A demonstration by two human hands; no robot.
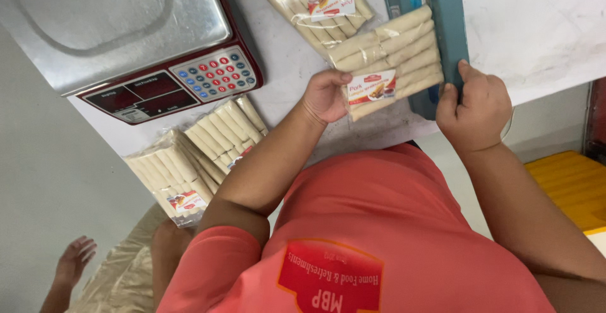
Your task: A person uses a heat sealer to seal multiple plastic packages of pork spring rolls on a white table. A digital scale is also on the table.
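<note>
A clear pack of pale rolled pastry sticks with a red-and-white label (391, 60) lies on the white table (543, 29). Its right end reaches under the teal arm of a heat sealer (445, 16). My left hand (325, 95) grips the pack's left edge, thumb on top. My right hand (475, 108) is closed over the near end of the sealer arm, with the thumb against its side. My red shirt fills the lower part of the view.
A digital scale with a steel platter (101, 22) and keypad (216, 73) stands at the upper left. Two more packs of rolls (189, 161) lie below it, and another pack (319, 3) beyond the held one. A bare foot (72, 259) and a yellow surface (568, 183) are below.
</note>
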